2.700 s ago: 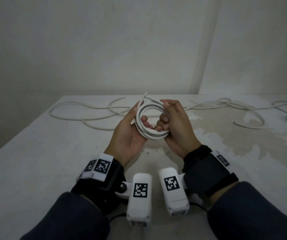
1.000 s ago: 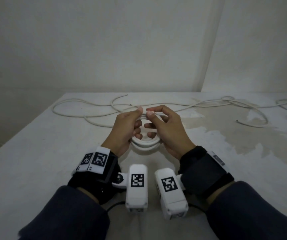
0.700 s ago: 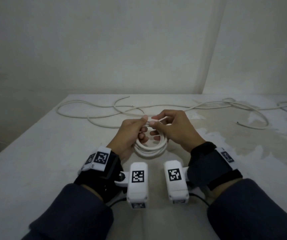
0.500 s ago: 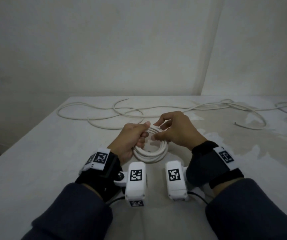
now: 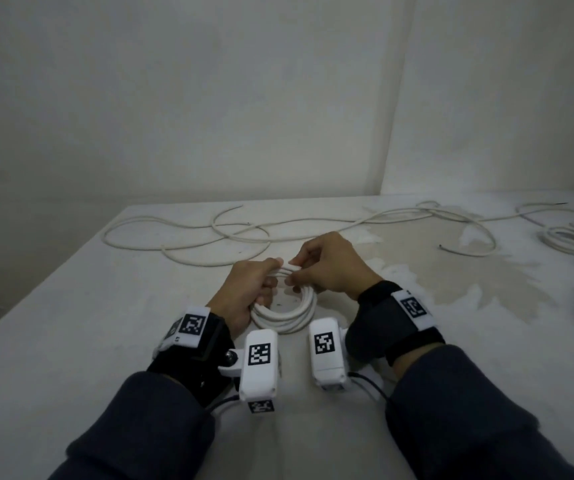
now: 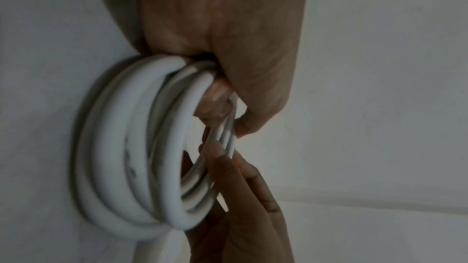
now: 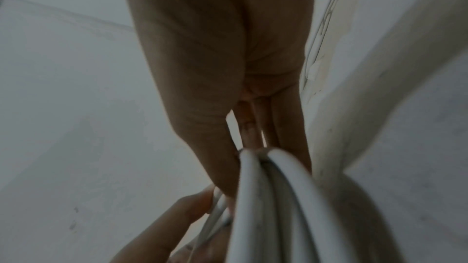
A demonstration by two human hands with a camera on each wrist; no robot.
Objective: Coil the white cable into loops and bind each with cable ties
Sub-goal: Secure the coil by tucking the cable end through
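Head view: my left hand [image 5: 244,292] grips the coiled white cable [image 5: 284,315], now lowered onto the bench [image 5: 71,306] — my right hand [image 5: 330,268] pinches a thin white tie [image 6: 228,137] at the coil's far edge, so binding seems begun.

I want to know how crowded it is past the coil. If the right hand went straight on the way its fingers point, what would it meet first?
Probably the left hand: the right hand points left across the coil, fingertips almost touching. Depth is unclear.
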